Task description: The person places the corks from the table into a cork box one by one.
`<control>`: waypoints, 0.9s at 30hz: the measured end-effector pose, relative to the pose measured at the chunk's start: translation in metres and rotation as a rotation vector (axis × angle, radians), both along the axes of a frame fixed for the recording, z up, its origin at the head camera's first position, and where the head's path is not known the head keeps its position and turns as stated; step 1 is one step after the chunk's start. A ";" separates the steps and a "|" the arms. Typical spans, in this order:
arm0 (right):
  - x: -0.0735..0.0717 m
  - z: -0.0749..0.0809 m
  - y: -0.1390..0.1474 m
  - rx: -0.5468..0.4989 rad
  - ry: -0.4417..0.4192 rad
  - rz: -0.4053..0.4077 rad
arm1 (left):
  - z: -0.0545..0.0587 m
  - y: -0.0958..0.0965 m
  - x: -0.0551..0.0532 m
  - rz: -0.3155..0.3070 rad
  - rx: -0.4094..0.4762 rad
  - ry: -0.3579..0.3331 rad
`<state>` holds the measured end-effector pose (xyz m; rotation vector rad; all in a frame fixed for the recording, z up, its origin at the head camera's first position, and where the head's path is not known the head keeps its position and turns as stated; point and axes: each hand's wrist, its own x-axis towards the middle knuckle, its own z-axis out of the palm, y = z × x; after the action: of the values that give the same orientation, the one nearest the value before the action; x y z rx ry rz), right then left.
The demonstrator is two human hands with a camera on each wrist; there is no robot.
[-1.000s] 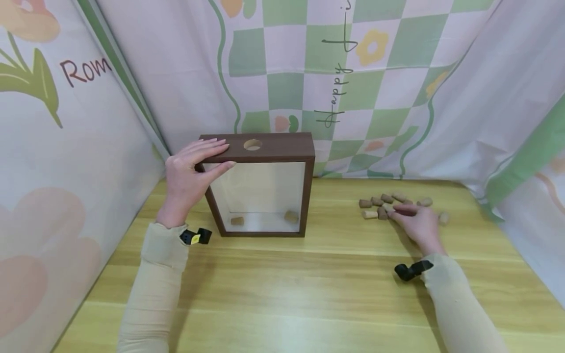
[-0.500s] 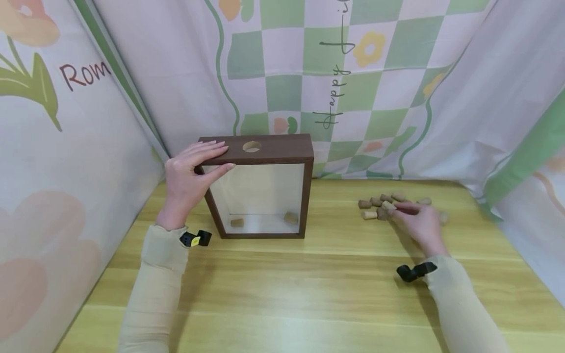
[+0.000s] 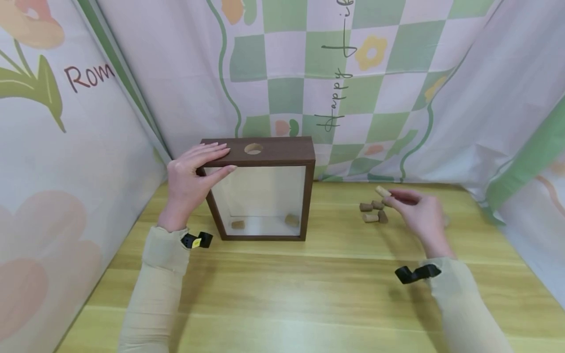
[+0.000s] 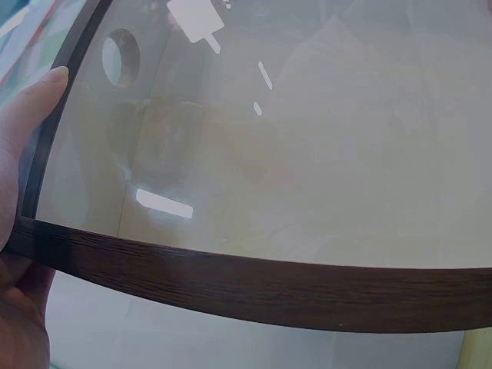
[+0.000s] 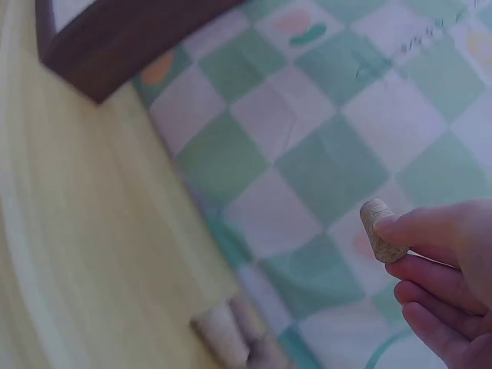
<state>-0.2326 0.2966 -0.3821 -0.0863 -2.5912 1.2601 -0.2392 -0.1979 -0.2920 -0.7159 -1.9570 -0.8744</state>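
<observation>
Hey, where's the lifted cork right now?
In the head view, the lifted cork is right of centre, pinched in the right hand, to the right of the brown box and just above the loose corks.

The head view is bright and even, with pale glare on the bench (image 3: 304,309) near the bottom edge and soft shadows along the inner side of both sleeves (image 3: 154,294). The left wrist view is dimmer and hazy: white reflections cross the glass (image 4: 346,154), and the frame (image 4: 231,284) bows with lens distortion. In the right wrist view, the loose corks (image 5: 221,334) are blurred.
</observation>
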 end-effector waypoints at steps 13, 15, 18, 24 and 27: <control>0.012 0.047 -0.055 -0.012 0.211 0.049 | -0.001 0.000 0.000 0.004 0.002 0.007; 0.014 0.054 -0.063 -0.040 0.225 0.066 | -0.001 0.000 0.000 -0.005 0.005 0.012; 0.016 0.063 -0.075 -0.101 0.242 0.095 | -0.001 0.000 -0.001 -0.012 0.006 0.020; 0.024 0.081 -0.099 -0.242 0.393 0.169 | -0.001 0.000 -0.001 -0.003 -0.001 0.018; 0.030 0.094 -0.112 -0.299 0.456 0.218 | -0.001 -0.001 -0.001 0.002 -0.004 0.016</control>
<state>-0.2023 0.1848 -0.2885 0.3922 -2.0549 1.5251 -0.2401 -0.1984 -0.2928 -0.7210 -1.9455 -0.8614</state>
